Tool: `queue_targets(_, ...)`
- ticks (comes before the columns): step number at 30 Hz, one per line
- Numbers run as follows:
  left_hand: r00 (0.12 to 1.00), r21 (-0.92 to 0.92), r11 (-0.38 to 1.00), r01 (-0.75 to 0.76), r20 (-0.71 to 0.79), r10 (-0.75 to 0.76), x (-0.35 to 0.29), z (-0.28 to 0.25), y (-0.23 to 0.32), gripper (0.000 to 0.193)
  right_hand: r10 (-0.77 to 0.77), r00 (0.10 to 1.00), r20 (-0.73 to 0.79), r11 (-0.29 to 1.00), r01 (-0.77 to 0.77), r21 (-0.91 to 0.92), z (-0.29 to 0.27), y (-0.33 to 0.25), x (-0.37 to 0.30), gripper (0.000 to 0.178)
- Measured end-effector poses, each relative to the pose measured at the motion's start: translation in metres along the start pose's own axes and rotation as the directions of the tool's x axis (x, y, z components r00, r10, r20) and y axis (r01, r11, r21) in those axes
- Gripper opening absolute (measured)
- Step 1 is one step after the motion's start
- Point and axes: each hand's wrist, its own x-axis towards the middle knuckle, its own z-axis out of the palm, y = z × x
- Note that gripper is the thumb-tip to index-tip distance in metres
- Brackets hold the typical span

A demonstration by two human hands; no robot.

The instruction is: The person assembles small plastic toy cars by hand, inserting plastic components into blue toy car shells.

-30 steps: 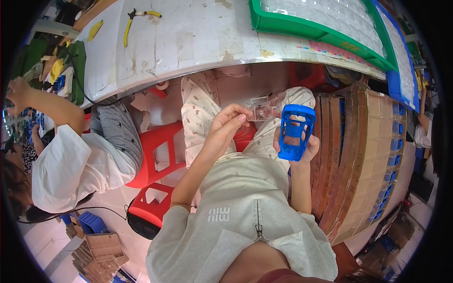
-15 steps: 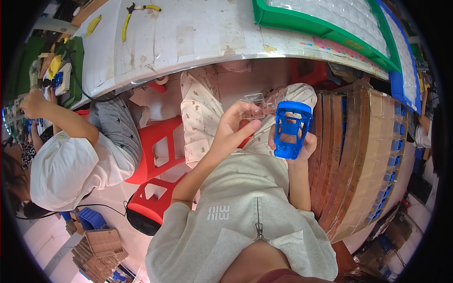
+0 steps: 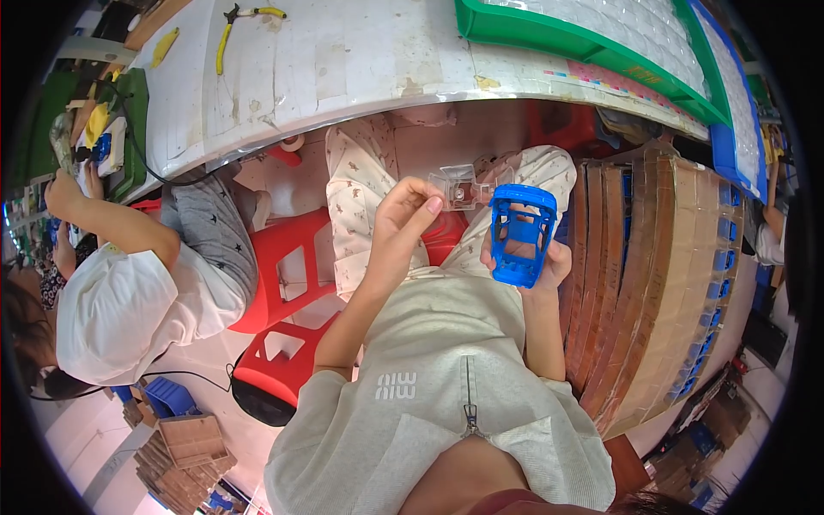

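Observation:
My left hand (image 3: pixel 407 219) pinches one end of a clear plastic part (image 3: pixel 463 186), which looks like a moulded toy-car window piece. Its far end reaches to the right, close to the top of a blue toy car body shell (image 3: pixel 522 236); whether the two touch I cannot tell. My right hand (image 3: pixel 554 264) is wrapped round the blue shell from behind and below, holding it upright with its window openings facing me. Some of the right fingers are hidden behind the shell. Both things are above my lap, short of the table edge.
The white worktable (image 3: pixel 343 60) bears yellow-handled pliers (image 3: pixel 225 43) and a green tray (image 3: pixel 549 41) of clear parts. Stacked cardboard layers (image 3: pixel 639 283) holding blue shells stand close at my right. A red stool (image 3: pixel 287 365) and a seated co-worker (image 3: pixel 150 300) are at left.
My left hand has drawn slightly left and turned the clear part, showing more of it flat. The blue shell has shifted a little left and tilted in my right hand.

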Motion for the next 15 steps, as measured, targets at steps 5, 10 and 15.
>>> queue_targets(5, 1.000, -0.116, 0.993, -0.001, 0.003, 0.001, 0.001, -0.003, 0.001, 0.009, -0.109, 0.993, 0.042, 0.988, 0.104, 0.111, 0.014, -0.009, 0.009, 0.066)
queue_targets(10, 1.000, -0.164, 0.986, -0.018, 0.006, 0.020, 0.000, -0.006, 0.006, 0.009, -0.148, 0.989, -0.016, 0.982, 0.149, 0.114, 0.005, -0.015, 0.009, 0.068)
queue_targets(15, 0.976, 0.060, 0.977, -0.203, -0.066, 0.207, -0.006, 0.000, 0.002, 0.011, -0.096, 0.969, -0.229, 0.993, 0.109, 0.043, 0.011, -0.012, 0.006, 0.061)
